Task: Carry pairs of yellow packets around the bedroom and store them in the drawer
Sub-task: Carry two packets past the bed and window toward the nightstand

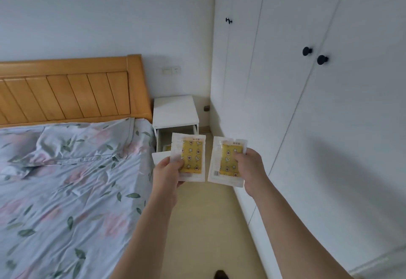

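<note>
The left hand (168,169) pinches one flat white-edged plastic packet with a yellow patterned centre (190,157), and the right hand (250,166) pinches a matching second packet (227,160); both are held upright side by side. Ahead, the small white bedside cabinet (174,110) has its white drawer (161,157) pulled open, something yellow already inside. This looks like the carrying step; next comes stepping closer and lowering both packets in.
</note>
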Demonstrator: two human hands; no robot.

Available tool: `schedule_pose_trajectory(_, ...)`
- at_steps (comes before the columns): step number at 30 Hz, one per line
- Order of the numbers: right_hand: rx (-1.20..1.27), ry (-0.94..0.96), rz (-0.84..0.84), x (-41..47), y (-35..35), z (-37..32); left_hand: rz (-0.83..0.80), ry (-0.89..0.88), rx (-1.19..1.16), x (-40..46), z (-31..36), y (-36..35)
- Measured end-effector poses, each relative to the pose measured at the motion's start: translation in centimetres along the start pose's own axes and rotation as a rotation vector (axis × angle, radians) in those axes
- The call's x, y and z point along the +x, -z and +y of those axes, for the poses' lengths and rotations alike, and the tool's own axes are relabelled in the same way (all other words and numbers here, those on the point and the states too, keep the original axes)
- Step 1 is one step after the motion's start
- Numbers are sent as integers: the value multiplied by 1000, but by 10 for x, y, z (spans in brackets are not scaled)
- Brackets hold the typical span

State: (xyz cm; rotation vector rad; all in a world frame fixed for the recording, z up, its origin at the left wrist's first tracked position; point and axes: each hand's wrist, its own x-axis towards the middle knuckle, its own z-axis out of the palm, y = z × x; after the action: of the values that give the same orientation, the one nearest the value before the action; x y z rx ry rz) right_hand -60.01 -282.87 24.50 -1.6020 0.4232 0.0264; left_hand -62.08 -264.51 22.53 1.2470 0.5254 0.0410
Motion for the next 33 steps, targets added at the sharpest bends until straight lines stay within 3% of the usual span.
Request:
schedule_pose_trajectory(12,4,-19,-179,266,-176,-85,227,-68,83,273,118,-15)
schedule_pose_trajectory(19,-62,-31,-239,376,-271,-120,252,-28,40,397,161,-8)
schedule_pose_trajectory(27,-115,-64,-192,495,-346,-106,141,4,-3,551,167,-22)
schedule_pose_trajectory(33,-195,-71,-195,586,-384,-29,160,17,78,662,95,-13)
